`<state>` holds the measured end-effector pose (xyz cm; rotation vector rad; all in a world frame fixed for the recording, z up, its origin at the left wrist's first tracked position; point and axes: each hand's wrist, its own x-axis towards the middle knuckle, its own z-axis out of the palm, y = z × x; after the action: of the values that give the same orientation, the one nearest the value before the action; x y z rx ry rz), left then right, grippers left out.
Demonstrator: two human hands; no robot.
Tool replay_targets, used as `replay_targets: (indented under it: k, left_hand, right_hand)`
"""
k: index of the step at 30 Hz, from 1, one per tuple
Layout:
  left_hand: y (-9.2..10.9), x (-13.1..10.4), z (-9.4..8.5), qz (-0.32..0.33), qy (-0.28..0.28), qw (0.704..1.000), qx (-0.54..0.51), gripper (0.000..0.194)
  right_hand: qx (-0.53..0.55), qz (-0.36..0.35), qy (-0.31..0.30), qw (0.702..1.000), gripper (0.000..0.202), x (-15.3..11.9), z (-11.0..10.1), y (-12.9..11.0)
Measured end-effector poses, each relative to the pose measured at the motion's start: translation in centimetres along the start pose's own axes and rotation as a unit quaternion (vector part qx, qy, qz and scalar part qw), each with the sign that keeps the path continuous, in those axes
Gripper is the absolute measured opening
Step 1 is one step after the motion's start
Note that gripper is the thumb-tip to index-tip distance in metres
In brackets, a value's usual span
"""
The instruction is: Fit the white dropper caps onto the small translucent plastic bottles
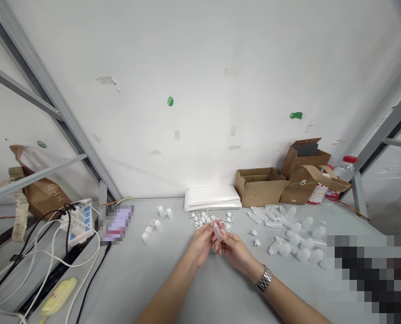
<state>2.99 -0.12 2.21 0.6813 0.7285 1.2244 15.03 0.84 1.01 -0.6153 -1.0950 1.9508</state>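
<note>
Between my two hands, over the middle of the table, is a small translucent plastic bottle [217, 232]. The fingers of my left hand [200, 243] close on it from the left, and those of my right hand [236, 252] from the right. Whether it has a cap on is hard to make out. Just behind my fingers lies a pile of small white caps [200, 219], partly hidden by them. Two loose caps [256, 243] sit right of my right hand. Further right, several translucent bottles [303, 255] lie scattered. Left of my hands stand several capped bottles [157, 225].
White flat sheets [212, 198] are stacked against the wall, beside an open cardboard box [261, 191] and a brown carton [298, 182]. A red-capped plastic bottle [345, 169] stands far right. A power strip [81, 222], tangled cables and a phone [118, 223] occupy the left.
</note>
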Motion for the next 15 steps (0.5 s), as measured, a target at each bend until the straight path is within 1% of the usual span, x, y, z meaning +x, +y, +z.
replay_targets:
  k: [3, 5, 7, 8, 9, 11, 13, 14, 15]
  left_hand:
    - [0.5, -0.1, 0.1, 0.025, 0.001, 0.999, 0.03, 0.036]
    - [1.3, -0.2, 0.0, 0.045, 0.01, 0.996, 0.08, 0.033]
    - [2.0, -0.2, -0.5, 0.065, 0.055, 0.98, 0.18, 0.03]
    - [2.1, -0.3, -0.8, 0.069, 0.09, 0.963, 0.246, 0.027]
    - [2.2, -0.3, -1.1, 0.07, 0.129, 0.938, 0.315, 0.024]
    - [1.7, -0.6, -1.4, 0.06, 0.18, 0.88, 0.436, 0.028]
    - [0.7, -0.9, -1.2, 0.049, 0.195, 0.824, 0.53, 0.032]
    - [0.2, -1.0, -1.0, 0.04, 0.195, 0.79, 0.581, 0.029]
    - [-0.4, -1.2, -0.6, 0.023, 0.192, 0.745, 0.638, 0.027]
  right_hand:
    - [-0.008, -0.011, 0.007, 1.0, 0.035, 0.1, -0.2, 0.1]
    - [-0.016, -0.012, 0.011, 1.0, 0.036, 0.2, -0.4, -0.2]
    - [-0.024, -0.017, 0.025, 0.999, 0.037, 0.3, -0.7, -0.9]
    - [-0.026, -0.024, 0.038, 0.999, 0.037, 0.3, -0.9, -1.2]
    - [-0.029, -0.033, 0.055, 0.998, 0.037, 0.4, -1.1, -1.6]
    - [-0.03, -0.053, 0.093, 0.994, 0.037, 0.5, -1.7, -2.2]
    - [-0.027, -0.066, 0.122, 0.99, 0.037, 0.6, -2.1, -2.6]
    - [-0.025, -0.068, 0.132, 0.989, 0.038, 0.6, -2.2, -2.6]
    - [-0.025, -0.068, 0.138, 0.988, 0.038, 0.7, -2.3, -2.6]
